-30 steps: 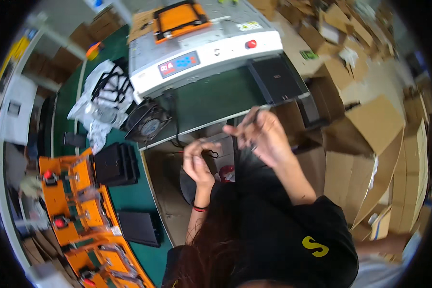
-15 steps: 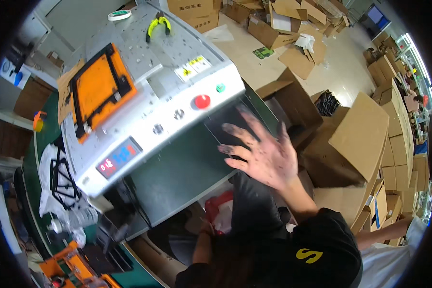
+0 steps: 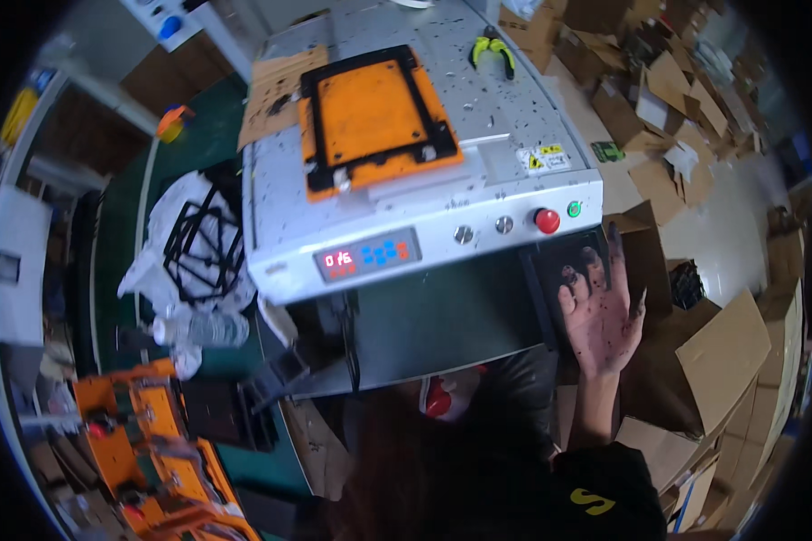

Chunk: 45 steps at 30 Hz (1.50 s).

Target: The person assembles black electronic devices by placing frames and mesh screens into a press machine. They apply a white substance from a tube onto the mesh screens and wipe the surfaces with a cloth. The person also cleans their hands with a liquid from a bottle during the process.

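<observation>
My right hand (image 3: 604,325) is raised with its palm up and dark smudges over the fingers. The fingers are apart, a few of them bent, and nothing lies in the palm. It hovers just off the front right corner of a white bench machine (image 3: 388,270), below a red push button (image 3: 547,220) and a green lit button (image 3: 575,209). Behind the hand is a dark flat panel (image 3: 550,279). On the machine top lies an orange plate (image 3: 370,113) with a black frame around it. My left hand is out of sight.
Yellow-green pliers (image 3: 492,56) lie on the machine top amid black crumbs. To its left are black frames (image 3: 203,248) on white plastic, a clear bottle (image 3: 203,328) and orange fixtures (image 3: 153,415). Open cardboard boxes (image 3: 722,361) crowd the right side.
The view has turned, so the machine sits further right and straighter. My right hand has shifted right, toward the machine's corner, with its fingers more bent. My left forearm has dropped out of view.
</observation>
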Each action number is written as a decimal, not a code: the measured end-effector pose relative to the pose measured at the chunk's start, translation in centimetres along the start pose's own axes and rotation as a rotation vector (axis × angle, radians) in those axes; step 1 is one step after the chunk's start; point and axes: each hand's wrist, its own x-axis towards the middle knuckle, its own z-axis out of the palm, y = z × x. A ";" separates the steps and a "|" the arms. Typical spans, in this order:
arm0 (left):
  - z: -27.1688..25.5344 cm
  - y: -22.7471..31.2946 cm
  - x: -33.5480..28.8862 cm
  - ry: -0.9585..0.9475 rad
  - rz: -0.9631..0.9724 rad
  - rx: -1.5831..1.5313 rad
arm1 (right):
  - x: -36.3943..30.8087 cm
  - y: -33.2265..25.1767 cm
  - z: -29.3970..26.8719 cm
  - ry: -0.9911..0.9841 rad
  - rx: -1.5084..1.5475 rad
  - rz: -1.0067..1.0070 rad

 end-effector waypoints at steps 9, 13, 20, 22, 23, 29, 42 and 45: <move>-23.1 12.0 -29.3 0.312 0.867 -1.408 | -7.8 4.1 7.7 -0.292 -1.152 -0.297; -26.7 18.9 -34.6 0.570 1.299 -1.479 | -11.1 10.1 10.6 -0.776 -1.292 -0.477; -29.5 21.8 -32.9 0.235 1.592 -1.723 | -9.7 7.4 10.0 -0.709 -1.372 -0.444; -29.8 23.5 -32.9 0.222 1.513 -1.600 | -7.6 6.5 8.0 -0.397 -1.495 -0.404; -30.2 24.3 -32.8 0.225 1.478 -1.534 | -5.9 5.7 6.8 -0.243 -1.541 -0.386; -47.0 23.1 -26.2 1.357 0.810 -0.470 | 2.9 -1.5 4.8 0.115 -1.060 -0.394; -57.0 22.5 -14.3 1.322 0.857 -0.988 | 21.0 11.0 7.8 0.207 -1.132 -0.544; -56.3 23.1 -15.3 0.235 1.176 -1.444 | 20.1 11.3 7.4 0.315 -1.097 -0.452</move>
